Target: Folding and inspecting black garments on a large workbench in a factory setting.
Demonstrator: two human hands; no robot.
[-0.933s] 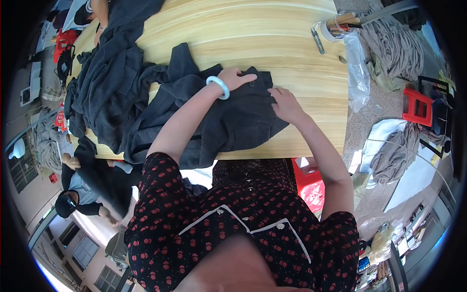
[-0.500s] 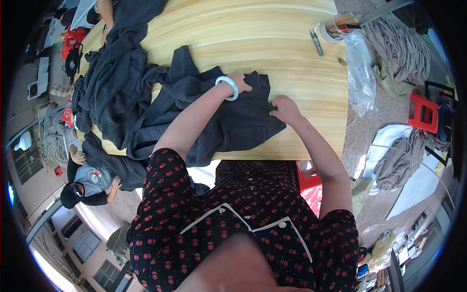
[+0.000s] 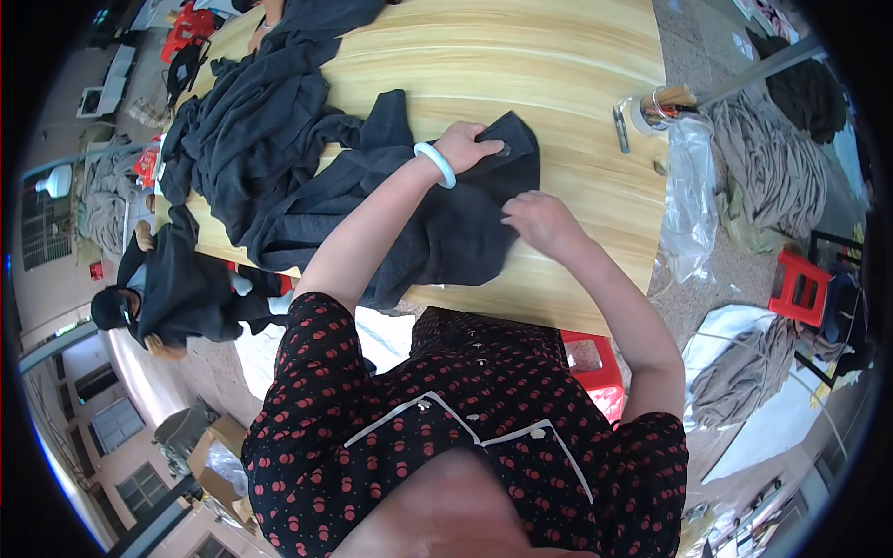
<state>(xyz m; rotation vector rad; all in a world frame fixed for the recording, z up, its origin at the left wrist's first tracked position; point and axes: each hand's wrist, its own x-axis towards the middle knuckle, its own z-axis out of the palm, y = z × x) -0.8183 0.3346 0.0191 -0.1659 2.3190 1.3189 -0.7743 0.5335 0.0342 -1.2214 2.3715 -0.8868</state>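
Two hands work one dark garment [image 3: 446, 232] spread near the front edge of a pale wooden table [image 3: 558, 74]. We see the left hand [image 3: 470, 147], a pale bangle [image 3: 435, 164] at its wrist, closed over a folded corner of the cloth at its far end, the fingers curled together and gripping the fabric. The right hand [image 3: 539, 221] lies on the cloth's right border, fingers bent and close together, seemingly pinching the hem, though the fingertips are too small here to be sure.

Risks, as we judge them: part of the garment hangs over the near table edge, so its own weight could drag it off if either grip loosens. Its left side runs into the heap of dark clothing [image 3: 251, 139], and a pull might drag a sleeve from that heap along or spoil the fold. The small metal tool [image 3: 620, 128] and the tape roll [image 3: 651, 107] stand well apart to the right, so a snag there seems unlikely.

Hidden or unclear: the left forearm covers the garment's middle, the cloth's dark colour swallows seams and folds, and we cannot tell what kind of garment it is. The table's far end bends away at the rim, and a seated person in dark clothes [image 3: 172, 288] at lower left is only partly legible.
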